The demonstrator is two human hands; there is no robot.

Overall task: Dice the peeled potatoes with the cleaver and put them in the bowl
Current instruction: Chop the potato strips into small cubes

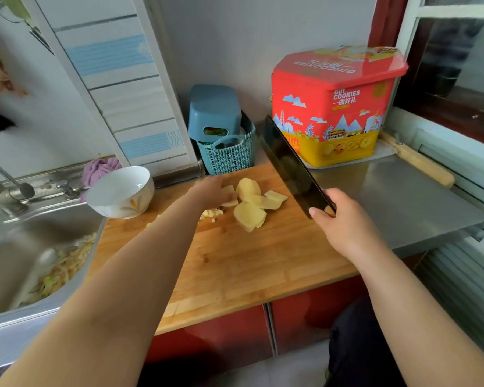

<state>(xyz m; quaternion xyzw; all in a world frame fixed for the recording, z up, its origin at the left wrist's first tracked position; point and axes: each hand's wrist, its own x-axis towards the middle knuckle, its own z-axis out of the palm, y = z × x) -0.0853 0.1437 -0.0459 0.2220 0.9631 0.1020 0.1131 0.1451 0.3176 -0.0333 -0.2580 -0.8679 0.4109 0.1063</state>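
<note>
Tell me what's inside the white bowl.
The white bowl shows only bare white inner wall, with no potato visible. Its near rim hides the bottom, so any pieces lying there cannot be seen.

Potato slices [253, 203] lying on board [235, 261]; bowl [120, 192] sitting at its left, sink [25, 247] further left; tin [333, 107] and basket [227, 155] standing behind.

arms: bare, no sleeves in view | hands [344, 219]: bare — ungloved | legs: dark trousers [355, 344]
</note>
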